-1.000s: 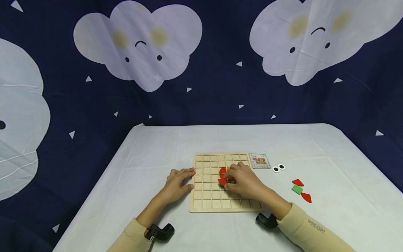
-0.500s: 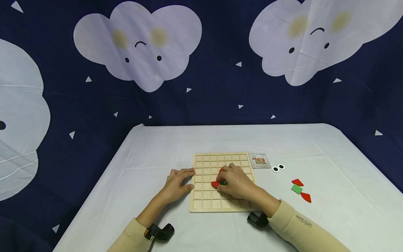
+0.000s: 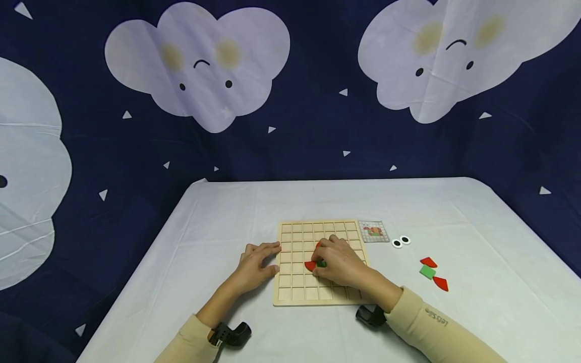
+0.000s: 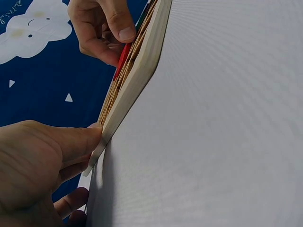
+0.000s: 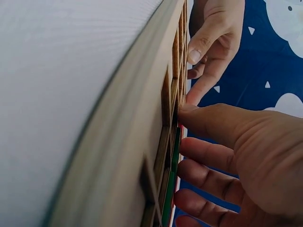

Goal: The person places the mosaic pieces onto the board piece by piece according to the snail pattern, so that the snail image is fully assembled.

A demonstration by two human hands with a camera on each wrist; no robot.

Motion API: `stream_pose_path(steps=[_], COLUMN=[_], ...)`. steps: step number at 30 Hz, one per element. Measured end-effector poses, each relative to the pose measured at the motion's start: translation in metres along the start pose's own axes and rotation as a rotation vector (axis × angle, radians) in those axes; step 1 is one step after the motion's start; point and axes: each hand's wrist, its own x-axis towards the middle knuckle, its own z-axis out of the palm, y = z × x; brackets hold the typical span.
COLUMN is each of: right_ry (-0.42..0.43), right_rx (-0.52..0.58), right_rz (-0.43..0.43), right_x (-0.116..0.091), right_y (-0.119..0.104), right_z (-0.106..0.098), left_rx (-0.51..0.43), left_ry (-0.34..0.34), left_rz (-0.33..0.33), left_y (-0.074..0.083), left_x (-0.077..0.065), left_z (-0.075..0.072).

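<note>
A wooden grid board (image 3: 290, 295) lies on the white table. My left hand (image 3: 255, 267) steadies its left edge, thumb and fingertips touching the rim with the fingers mostly straight. Over the middle of the board, my right hand (image 3: 340, 262) pinches a red curved puzzle piece (image 3: 310, 265) between thumb and fingers, low at the grid; the left wrist view shows this red piece (image 4: 122, 59) edge-on under the fingertips. Beside it sits a dark green piece (image 3: 321, 263), and another red piece (image 3: 318, 245) peeks out behind the fingers. The hand hides the other pieces there.
A small printed pattern card (image 3: 374, 232) lies against the board's upper right corner. To its right are two round eye pieces (image 3: 401, 242). Farther right lie a red piece (image 3: 428, 262), a light green square (image 3: 427, 272) and another red piece (image 3: 441, 283).
My right hand has shifted left across the board, bringing the red curved piece left to its present spot, and has stayed nearly still since. My left hand has kept its place.
</note>
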Motion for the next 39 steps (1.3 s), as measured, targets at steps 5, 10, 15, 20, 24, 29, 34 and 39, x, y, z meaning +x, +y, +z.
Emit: stream_pose_path(steps=[5, 10, 15, 20, 24, 29, 34, 39], right_ry=[0.008, 0.042, 0.083, 0.138, 0.173, 0.181, 0.204, 0.218], right_rx=[0.001, 0.019, 0.058, 0.049, 0.040, 0.028, 0.010, -0.024], right_rz=[0.000, 0.002, 0.035, 0.077, 0.131, 0.208, 0.268, 0.325], right_x=[0.000, -0.004, -0.015, -0.035, -0.052, -0.077, -0.101, -0.123], right_y=[-0.001, 0.001, 0.010, 0.031, 0.048, 0.068, 0.087, 0.106], right_z=[-0.001, -0.005, -0.013, -0.020, -0.027, -0.037, -0.048, -0.055], left_rx=[0.003, -0.001, 0.001, -0.003, -0.004, -0.007, -0.008, -0.009], left_ry=[0.001, -0.001, -0.001, 0.003, 0.004, 0.003, 0.003, 0.002], left_rz=[0.000, -0.002, -0.001, 0.001, 0.002, 0.002, 0.002, 0.002], left_y=[0.000, 0.000, 0.001, 0.002, 0.002, 0.001, 0.001, 0.001], left_x=[0.000, 0.000, 0.000, -0.001, -0.001, -0.001, -0.001, -0.001], left_z=[0.000, 0.000, 0.000, -0.001, -0.001, -0.001, -0.001, 0.000])
